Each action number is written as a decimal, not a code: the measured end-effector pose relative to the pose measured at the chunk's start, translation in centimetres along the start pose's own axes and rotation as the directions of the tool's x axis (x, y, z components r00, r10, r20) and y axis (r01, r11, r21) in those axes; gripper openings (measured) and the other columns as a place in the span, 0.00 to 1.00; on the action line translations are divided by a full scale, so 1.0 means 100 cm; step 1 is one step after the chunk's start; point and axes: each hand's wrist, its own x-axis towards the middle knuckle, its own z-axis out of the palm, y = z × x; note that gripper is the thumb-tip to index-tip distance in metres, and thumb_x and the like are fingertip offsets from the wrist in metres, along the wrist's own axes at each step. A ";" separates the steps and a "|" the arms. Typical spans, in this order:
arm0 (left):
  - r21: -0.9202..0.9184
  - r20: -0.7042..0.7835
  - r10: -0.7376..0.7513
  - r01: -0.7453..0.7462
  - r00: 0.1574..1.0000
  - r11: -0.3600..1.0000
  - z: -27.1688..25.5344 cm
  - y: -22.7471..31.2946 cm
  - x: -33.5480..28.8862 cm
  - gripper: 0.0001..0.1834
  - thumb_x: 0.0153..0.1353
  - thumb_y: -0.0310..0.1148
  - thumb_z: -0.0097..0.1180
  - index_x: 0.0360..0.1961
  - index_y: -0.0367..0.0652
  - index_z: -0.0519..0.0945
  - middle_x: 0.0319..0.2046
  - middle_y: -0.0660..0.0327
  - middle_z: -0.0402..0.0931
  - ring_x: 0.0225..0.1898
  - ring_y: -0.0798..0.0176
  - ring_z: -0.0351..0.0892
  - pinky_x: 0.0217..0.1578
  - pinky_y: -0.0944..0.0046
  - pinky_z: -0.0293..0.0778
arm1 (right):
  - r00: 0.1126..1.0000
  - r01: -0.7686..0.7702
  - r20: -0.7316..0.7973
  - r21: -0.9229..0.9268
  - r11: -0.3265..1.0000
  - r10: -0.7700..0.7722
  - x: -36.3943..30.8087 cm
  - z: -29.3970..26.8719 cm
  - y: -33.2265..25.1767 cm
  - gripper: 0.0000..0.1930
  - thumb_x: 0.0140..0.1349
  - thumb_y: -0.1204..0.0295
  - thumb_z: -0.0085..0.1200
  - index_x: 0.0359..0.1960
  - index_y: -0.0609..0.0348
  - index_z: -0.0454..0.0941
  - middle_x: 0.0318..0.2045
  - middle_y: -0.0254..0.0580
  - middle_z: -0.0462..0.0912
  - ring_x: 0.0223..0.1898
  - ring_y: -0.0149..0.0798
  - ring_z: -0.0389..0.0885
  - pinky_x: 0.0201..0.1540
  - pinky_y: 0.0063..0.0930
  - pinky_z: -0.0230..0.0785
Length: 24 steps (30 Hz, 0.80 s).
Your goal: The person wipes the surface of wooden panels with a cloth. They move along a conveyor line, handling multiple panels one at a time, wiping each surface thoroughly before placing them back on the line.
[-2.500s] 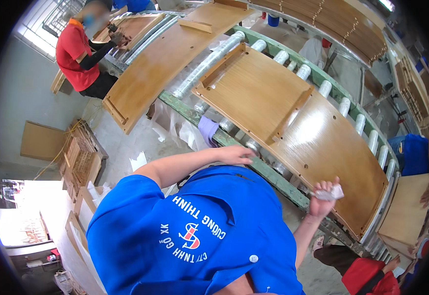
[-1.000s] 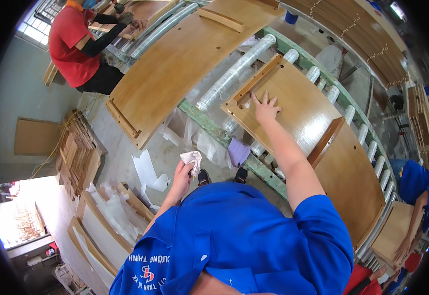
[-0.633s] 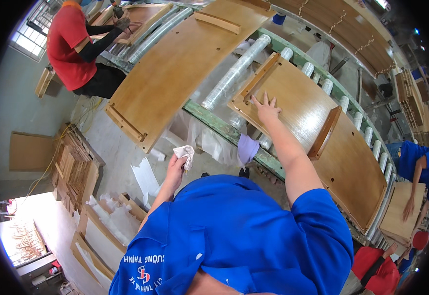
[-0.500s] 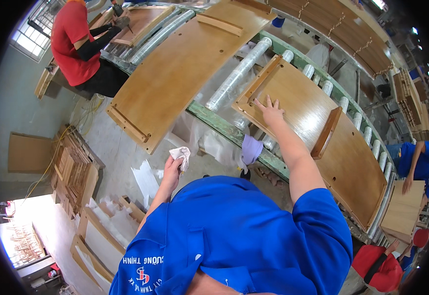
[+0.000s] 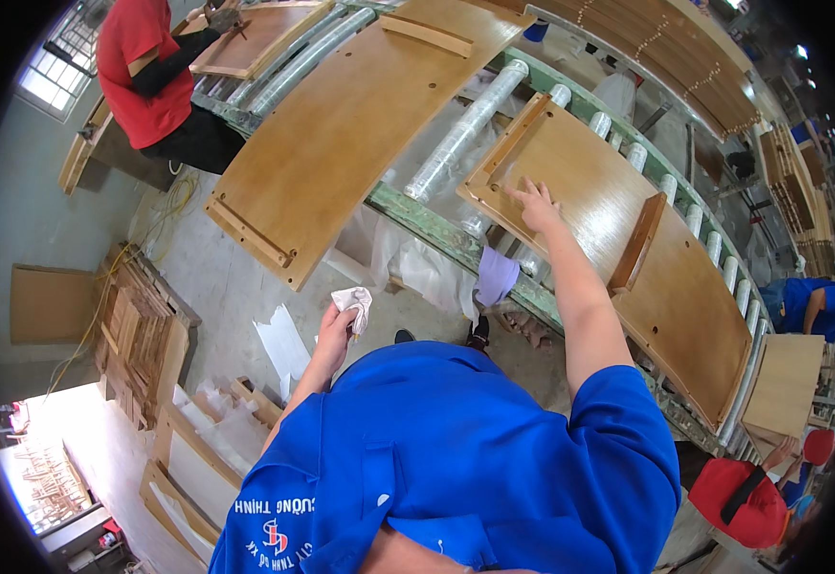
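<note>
My left hand [image 5: 333, 331] is closed around a crumpled white cloth [image 5: 353, 303], held in front of my body and away from the panels. My right hand [image 5: 538, 207] rests on a brown varnished wooden panel [image 5: 597, 177], near its far left corner, with fingers stretched out. That panel lies across a roller conveyor [image 5: 468, 129]; one wooden batten [image 5: 638, 245] stands across its middle and another runs along its left end. To the left lies a second long varnished panel [image 5: 341, 143], with a batten at each end and small holes, its near end overhanging the green frame.
A lilac cloth [image 5: 497, 275] hangs over the conveyor's green rail. Stacked wood pieces [image 5: 140, 335] and framed boards [image 5: 183, 469] stand on the floor at left. A person in red [image 5: 154, 91] works at the far left; others work at right [image 5: 738, 499].
My right hand stays on the panel, its fingers now closer together and slightly bent. The person in red at the far left has shifted upward in view. At lower right, a red-clad person has leaned in.
</note>
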 end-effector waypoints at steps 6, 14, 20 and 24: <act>-0.051 0.032 0.003 -0.002 0.999 0.999 0.005 -0.002 0.004 0.18 0.57 0.25 0.43 0.50 0.41 0.68 0.37 0.66 0.73 0.33 0.71 0.72 0.34 0.70 0.70 | 0.932 0.299 -0.326 0.444 0.845 -0.158 -0.026 0.019 0.017 0.29 0.49 0.81 0.39 0.55 0.43 0.68 0.51 0.44 0.72 0.52 0.46 0.69 0.52 0.39 0.63; 0.027 0.045 -0.008 0.007 0.999 1.000 0.002 -0.010 0.003 0.17 0.56 0.27 0.46 0.48 0.43 0.70 0.36 0.68 0.73 0.34 0.74 0.71 0.32 0.73 0.67 | 0.978 0.183 0.097 0.051 0.982 -0.187 -0.031 0.043 -0.094 0.25 0.53 0.75 0.42 0.56 0.49 0.66 0.44 0.48 0.77 0.45 0.47 0.76 0.45 0.38 0.68; 0.068 0.060 -0.029 0.025 0.998 0.997 -0.006 -0.009 -0.013 0.17 0.56 0.27 0.46 0.49 0.43 0.70 0.38 0.67 0.73 0.36 0.73 0.70 0.35 0.73 0.66 | 0.944 0.078 0.329 -0.111 0.991 -0.037 0.012 0.061 -0.100 0.25 0.53 0.76 0.41 0.56 0.49 0.64 0.43 0.47 0.77 0.37 0.43 0.79 0.38 0.36 0.72; -0.028 0.000 -0.012 0.012 1.000 1.000 -0.027 -0.017 -0.020 0.18 0.56 0.27 0.45 0.50 0.42 0.69 0.40 0.66 0.73 0.37 0.72 0.71 0.36 0.72 0.67 | 0.761 -0.112 0.648 0.083 0.990 0.031 0.017 0.042 -0.107 0.28 0.51 0.77 0.41 0.58 0.48 0.61 0.35 0.49 0.78 0.25 0.40 0.79 0.25 0.36 0.74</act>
